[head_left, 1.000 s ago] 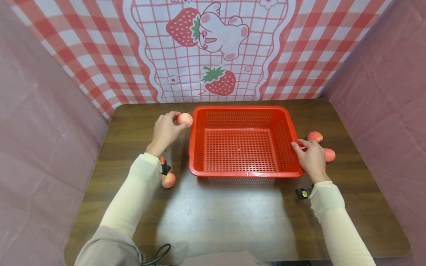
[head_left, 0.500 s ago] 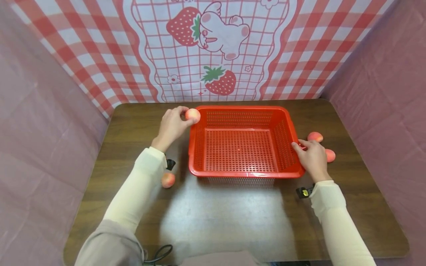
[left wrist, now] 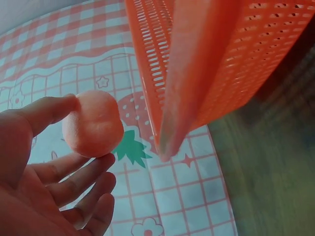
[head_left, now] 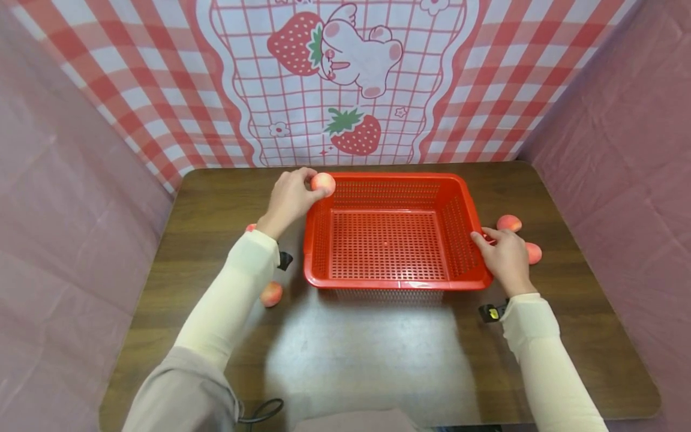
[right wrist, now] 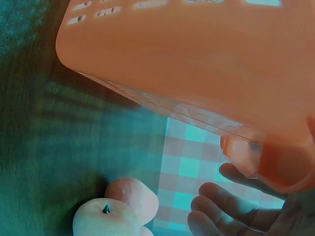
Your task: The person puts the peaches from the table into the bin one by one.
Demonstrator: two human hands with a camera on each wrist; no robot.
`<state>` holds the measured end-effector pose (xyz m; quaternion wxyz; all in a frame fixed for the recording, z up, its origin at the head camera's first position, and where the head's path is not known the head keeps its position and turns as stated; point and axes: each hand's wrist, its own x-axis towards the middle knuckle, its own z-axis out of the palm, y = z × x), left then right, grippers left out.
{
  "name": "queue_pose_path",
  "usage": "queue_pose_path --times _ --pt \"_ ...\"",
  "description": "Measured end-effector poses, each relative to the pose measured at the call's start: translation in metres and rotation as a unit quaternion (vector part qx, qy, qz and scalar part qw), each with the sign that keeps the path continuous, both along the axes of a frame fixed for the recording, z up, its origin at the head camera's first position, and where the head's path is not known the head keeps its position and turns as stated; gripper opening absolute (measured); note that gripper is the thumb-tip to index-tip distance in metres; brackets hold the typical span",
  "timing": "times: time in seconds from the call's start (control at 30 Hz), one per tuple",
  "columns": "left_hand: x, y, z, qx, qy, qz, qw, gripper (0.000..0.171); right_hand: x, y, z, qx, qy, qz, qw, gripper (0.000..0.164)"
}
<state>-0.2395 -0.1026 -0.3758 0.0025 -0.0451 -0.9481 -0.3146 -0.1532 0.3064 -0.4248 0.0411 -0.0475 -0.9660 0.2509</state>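
L hand (head_left: pixel 291 198) pinches a peach (head_left: pixel 323 185) by the far L corner of the basket (head_left: pixel 399 284); basket's hollow lies R & nearer, long axis L-R. R hand (head_left: pixel 504 258) holds the R rim.

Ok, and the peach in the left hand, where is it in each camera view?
Head: the held peach is left of centre, above the middle, against the far left corner of the red basket.
Left wrist: left of centre, around mid-height, left of the basket.
Right wrist: not in it; the other peaches are at lower left.
Shared landmark: the red basket.
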Motion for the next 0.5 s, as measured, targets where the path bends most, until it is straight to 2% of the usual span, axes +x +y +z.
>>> queue_pose_path --times 0.17,0.5 --pt "-0.004 0.006 0.005 0.006 0.016 0.0 0.9998 0.054 0.0 0.0 0.001 -0.008 -0.004 -0.004 1.0 0.055" --pt "-0.007 0.021 0.006 0.014 0.006 0.003 0.9999 0.054 0.0 0.0 -0.001 0.002 0.013 0.002 1.0 0.052"
